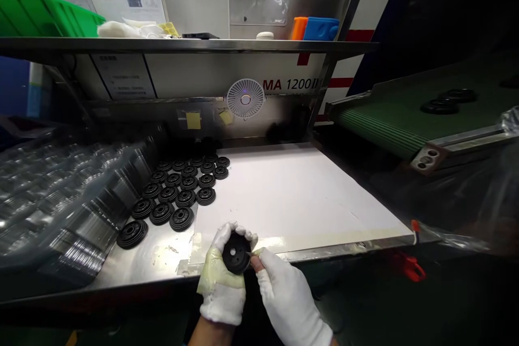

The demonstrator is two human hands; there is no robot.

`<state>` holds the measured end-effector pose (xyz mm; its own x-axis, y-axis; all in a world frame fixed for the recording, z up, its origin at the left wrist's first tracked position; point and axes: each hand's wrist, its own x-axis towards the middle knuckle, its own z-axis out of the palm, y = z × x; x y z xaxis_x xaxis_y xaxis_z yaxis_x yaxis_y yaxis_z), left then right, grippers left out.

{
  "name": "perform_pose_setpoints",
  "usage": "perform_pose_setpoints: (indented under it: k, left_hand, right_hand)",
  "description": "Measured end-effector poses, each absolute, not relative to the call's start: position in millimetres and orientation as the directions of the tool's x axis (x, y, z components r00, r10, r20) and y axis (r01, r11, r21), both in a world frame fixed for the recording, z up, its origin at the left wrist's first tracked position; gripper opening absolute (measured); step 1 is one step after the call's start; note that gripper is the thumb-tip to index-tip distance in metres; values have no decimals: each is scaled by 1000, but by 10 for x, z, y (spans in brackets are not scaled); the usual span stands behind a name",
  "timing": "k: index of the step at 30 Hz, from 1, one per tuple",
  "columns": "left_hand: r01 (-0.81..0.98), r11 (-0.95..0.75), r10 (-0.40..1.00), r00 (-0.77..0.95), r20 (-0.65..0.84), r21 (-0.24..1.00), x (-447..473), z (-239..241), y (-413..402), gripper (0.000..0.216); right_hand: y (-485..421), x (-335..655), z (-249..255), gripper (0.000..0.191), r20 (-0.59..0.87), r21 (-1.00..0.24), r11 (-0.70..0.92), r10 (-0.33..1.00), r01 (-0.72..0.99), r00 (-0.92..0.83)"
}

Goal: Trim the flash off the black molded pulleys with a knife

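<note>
Round black ribbed rubber disc (236,253) clamped between the white-gloved left hand (222,294) and white-gloved right hand (290,303), just off the white paper sheet's (292,194) near edge, matching black discs (185,198) beyond its left edge.

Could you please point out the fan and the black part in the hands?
fan (245,98), head view, centre of the round grille.
black part (236,253), head view, middle of its round face.
</note>
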<state>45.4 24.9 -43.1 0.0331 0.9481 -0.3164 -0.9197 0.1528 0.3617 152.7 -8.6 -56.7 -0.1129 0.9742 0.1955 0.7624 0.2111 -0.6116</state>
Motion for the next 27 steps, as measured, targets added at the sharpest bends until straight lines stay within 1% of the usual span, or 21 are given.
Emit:
perform_pose_setpoints:
  k: [4, 8, 13, 18, 21, 25, 27]
  left_hand:
    - [-918, 161, 940, 31, -340, 362, 446, -432, 252, 4]
    - [-925, 139, 928, -3, -373, 353, 434, -409, 260, 5]
    - [-923, 138, 953, 24, -303, 360, 439, -415, 237, 4]
    - [-933, 96, 960, -5, -278, 348, 435, -450, 240, 4]
    - [-943, 79, 957, -20, -291, 325, 428, -459, 265, 7]
    - [-963, 41, 936, -56, -348, 266, 431, -448, 288, 5]
    - [-963, 28, 939, -67, -337, 269, 433, -439, 290, 5]
  right_hand:
    - [-116, 1520, -569, 27, 189, -595, 211, 975, 776, -120]
    - [-155, 1495, -555, 29, 194, -559, 274, 961, 783, -198]
    - [-131, 1507, -539, 27, 253, -560, 239, 961, 793, -111]
    - [-139, 1462, -571, 27, 307, -487, 244, 947, 838, -98]
    - [-167, 1409, -595, 28, 313, -477, 242, 945, 845, -94]
    - [-183, 1376, -612, 29, 321, -471, 284, 937, 835, -138]
    - [-174, 1385, -611, 30, 316, -483, 282, 939, 829, -136]
